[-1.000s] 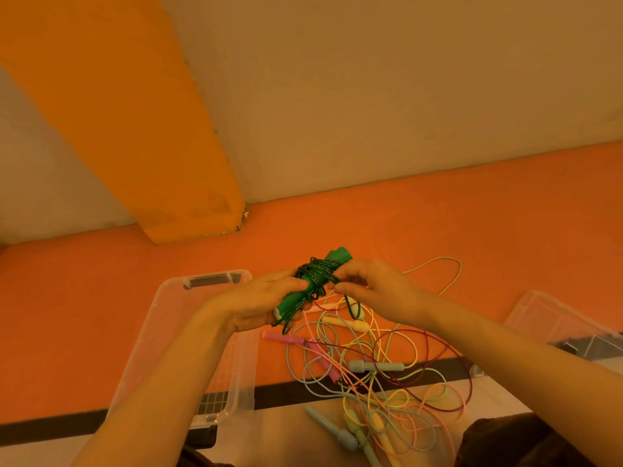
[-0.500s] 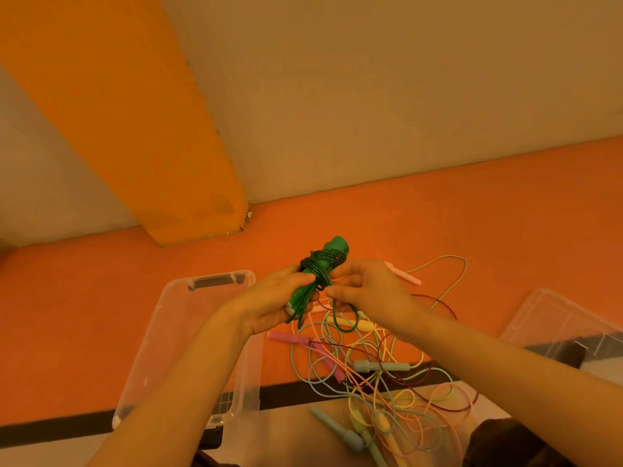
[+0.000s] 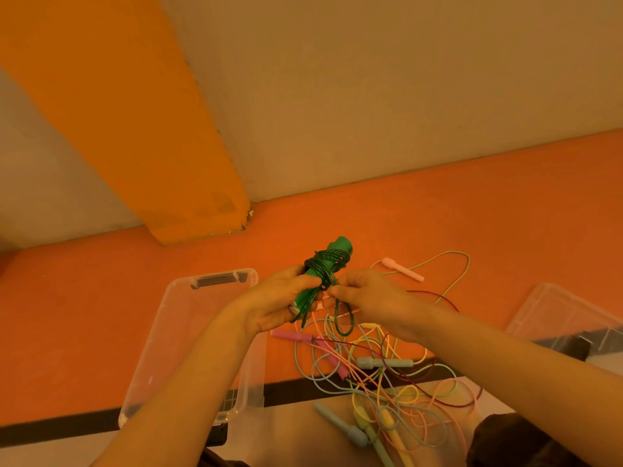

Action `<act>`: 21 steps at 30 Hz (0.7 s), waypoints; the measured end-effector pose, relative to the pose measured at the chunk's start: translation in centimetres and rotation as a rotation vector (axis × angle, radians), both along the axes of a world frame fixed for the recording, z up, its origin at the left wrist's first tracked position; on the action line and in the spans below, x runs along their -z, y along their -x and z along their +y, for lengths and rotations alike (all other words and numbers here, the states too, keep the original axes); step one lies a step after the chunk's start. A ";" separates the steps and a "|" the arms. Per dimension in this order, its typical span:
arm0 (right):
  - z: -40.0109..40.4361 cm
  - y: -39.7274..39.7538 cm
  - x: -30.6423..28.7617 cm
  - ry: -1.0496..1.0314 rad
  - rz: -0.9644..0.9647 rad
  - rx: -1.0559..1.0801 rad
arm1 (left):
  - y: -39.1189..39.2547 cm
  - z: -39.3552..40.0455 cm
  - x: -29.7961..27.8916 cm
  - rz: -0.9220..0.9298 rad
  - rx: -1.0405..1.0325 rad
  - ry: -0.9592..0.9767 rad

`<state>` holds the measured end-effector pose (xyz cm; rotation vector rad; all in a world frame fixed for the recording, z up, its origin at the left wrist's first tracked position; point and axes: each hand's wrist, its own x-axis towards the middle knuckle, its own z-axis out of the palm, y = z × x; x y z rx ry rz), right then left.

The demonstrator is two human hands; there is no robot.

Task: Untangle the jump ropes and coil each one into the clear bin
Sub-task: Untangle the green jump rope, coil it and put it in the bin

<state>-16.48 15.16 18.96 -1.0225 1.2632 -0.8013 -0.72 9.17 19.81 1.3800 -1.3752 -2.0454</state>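
Green rope (image 3: 325, 269) | left hand (image 3: 279, 299) grips handles; right hand (image 3: 362, 296) pinches loose end | tuck end under wraps, keep tension, then bin (image 3: 168, 332).

An orange floor (image 3: 101, 315) fills the middle of the view and meets a pale beige wall (image 3: 387, 96) along a slanting line. A broad orange pillar (image 3: 118, 112) runs down the wall from the upper left and ends on the floor. Nearer the camera, a black stripe (image 3: 293, 392) crosses the floor, with a pale strip of floor (image 3: 296, 429) below it, and a dark patch of clothing (image 3: 512, 443) shows at the lower right edge.
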 end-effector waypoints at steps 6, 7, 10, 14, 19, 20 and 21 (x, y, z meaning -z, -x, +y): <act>0.0 0.0 0.1 -0.169 -0.315 0.097 | 0.1 -0.1 0.3 0.038 -0.027 0.024; -0.1 0.0 0.1 -0.181 -0.328 0.101 | 0.2 -0.1 0.2 0.044 -0.037 0.022; -0.2 0.0 0.1 -0.205 -0.347 0.106 | 0.2 -0.3 0.3 0.040 -0.048 0.019; -0.3 0.1 0.2 -0.223 -0.392 0.131 | 0.1 -0.5 0.5 0.003 -0.030 0.011; -0.2 -0.3 0.3 -0.252 -0.479 0.175 | 0.1 -0.5 0.5 -0.015 -0.005 0.025; -0.2 -0.4 0.3 -0.260 -0.502 0.180 | 0.1 -0.5 0.5 -0.015 -0.003 0.029; -0.2 -0.4 0.3 -0.267 -0.524 0.184 | 0.2 -0.5 0.5 -0.015 -0.001 0.032</act>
